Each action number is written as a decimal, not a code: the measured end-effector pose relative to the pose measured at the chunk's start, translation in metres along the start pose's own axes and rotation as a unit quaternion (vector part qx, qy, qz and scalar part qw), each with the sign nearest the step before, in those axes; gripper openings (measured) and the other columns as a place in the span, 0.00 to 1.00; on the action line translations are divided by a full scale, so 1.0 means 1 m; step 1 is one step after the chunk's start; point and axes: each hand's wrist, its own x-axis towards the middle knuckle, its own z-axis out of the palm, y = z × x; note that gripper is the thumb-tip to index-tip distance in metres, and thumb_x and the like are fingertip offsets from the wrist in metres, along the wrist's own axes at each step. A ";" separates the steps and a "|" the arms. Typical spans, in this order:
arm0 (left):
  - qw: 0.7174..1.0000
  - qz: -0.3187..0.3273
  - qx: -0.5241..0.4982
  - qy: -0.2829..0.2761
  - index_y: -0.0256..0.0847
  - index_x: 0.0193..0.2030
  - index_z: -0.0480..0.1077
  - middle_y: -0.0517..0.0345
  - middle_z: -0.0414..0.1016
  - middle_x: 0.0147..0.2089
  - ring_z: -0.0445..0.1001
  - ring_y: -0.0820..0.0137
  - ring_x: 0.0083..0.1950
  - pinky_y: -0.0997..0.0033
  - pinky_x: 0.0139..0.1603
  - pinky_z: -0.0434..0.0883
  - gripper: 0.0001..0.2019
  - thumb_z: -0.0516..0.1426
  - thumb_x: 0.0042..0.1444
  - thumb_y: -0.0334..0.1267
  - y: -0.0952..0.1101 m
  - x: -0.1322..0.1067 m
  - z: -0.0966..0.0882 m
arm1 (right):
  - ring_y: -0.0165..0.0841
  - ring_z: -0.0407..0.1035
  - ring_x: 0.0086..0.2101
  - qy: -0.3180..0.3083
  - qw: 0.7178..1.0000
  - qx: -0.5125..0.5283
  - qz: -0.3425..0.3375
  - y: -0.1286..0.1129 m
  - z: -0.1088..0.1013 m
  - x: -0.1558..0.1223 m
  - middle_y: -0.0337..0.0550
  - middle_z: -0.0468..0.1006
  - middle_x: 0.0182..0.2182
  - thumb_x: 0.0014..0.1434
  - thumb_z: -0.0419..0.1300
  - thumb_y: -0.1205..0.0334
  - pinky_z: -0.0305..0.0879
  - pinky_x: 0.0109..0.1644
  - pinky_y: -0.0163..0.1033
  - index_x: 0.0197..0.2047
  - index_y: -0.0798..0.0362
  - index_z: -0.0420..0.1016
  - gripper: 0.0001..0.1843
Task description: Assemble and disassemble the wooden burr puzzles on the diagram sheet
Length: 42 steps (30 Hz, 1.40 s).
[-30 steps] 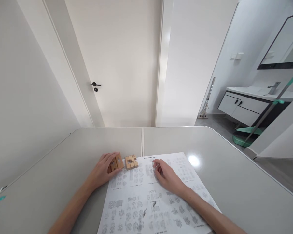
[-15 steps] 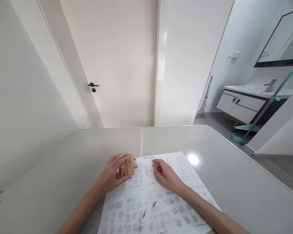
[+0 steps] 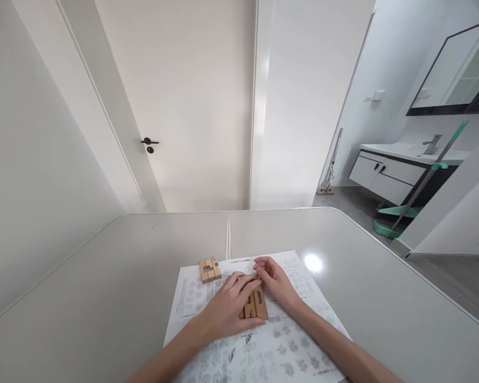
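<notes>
Several notched wooden puzzle pieces [image 3: 259,302] lie side by side on the printed sheet [image 3: 291,340]. My left hand [image 3: 231,303] spans them, fingers over the far end and thumb along the near end, closed on the group. Its palm and fingers hide part of the wood. My right hand [image 3: 277,282] is just right of them, its fingers curled in by the far end and close to my left fingertips. Whatever is between those right fingers is hidden. A second wooden group [image 3: 209,270], with a gap in its middle, sits at the sheet's far left corner.
The sheet carries rows of small printed diagrams and rests on a pale table [image 3: 123,276] with a seam down its middle. Beyond the table's far edge stands a door [image 3: 199,106]. To the right are a sink cabinet [image 3: 395,170] and a green dustpan [image 3: 385,229].
My left hand has moved right and nearer, from the wooden group at the sheet's far left corner to the puzzle pieces by my right hand. The corner group now lies free. The view has shifted slightly.
</notes>
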 end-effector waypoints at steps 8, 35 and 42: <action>0.999 -0.033 0.005 0.027 0.50 0.68 0.57 0.51 0.70 0.63 0.66 0.51 0.63 0.47 0.61 0.70 0.39 0.65 0.54 0.57 0.000 0.001 0.008 | 0.41 0.73 0.41 0.001 0.996 -0.085 -0.024 -0.007 0.003 -0.005 0.46 0.77 0.40 0.64 0.56 0.49 0.71 0.45 0.44 0.46 0.49 0.71 0.14; 1.000 -0.005 0.026 -0.012 0.48 0.70 0.56 0.47 0.72 0.60 0.70 0.50 0.61 0.47 0.64 0.65 0.45 0.65 0.50 0.63 -0.022 -0.016 -0.029 | 0.39 0.73 0.39 0.055 0.988 -0.136 -0.053 0.016 -0.019 0.010 0.46 0.78 0.42 0.65 0.54 0.51 0.71 0.47 0.46 0.65 0.50 0.61 0.28; 0.999 -0.013 0.033 -0.009 0.48 0.69 0.58 0.48 0.73 0.59 0.70 0.51 0.60 0.49 0.63 0.66 0.43 0.67 0.50 0.58 -0.021 -0.015 -0.030 | 0.39 0.73 0.38 0.050 0.989 -0.128 -0.051 0.015 -0.019 0.010 0.46 0.78 0.42 0.64 0.55 0.52 0.72 0.45 0.45 0.64 0.51 0.63 0.27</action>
